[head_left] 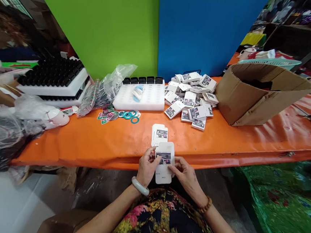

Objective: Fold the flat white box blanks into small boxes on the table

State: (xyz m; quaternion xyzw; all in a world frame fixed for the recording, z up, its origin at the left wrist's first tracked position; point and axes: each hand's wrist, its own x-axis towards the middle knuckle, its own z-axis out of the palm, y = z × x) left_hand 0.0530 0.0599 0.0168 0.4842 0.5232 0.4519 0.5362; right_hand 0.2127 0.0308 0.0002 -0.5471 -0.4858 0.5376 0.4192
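Between my two hands is a flat white printed carton (163, 173), with a small picture panel on its face. My left hand (148, 166) grips its left edge, the thumb lying on the print. From the right side my right hand (185, 173) pinches the same carton, thumb on its face. Whether more than one layer is in my grasp I cannot tell. Just beyond, on the orange table cover (109, 147), lies a small stack of similar flat cartons (159, 132). Farther back is a heap of folded white boxes (189, 99).
A white foam tray (146, 99) holds a row of black pieces. Teal rings (131, 115) and small printed cards (108, 115) lie in front of it. An open cardboard box (244, 99) stands at right. Trays of black parts (52, 76) and plastic bags (2, 128) crowd the left.
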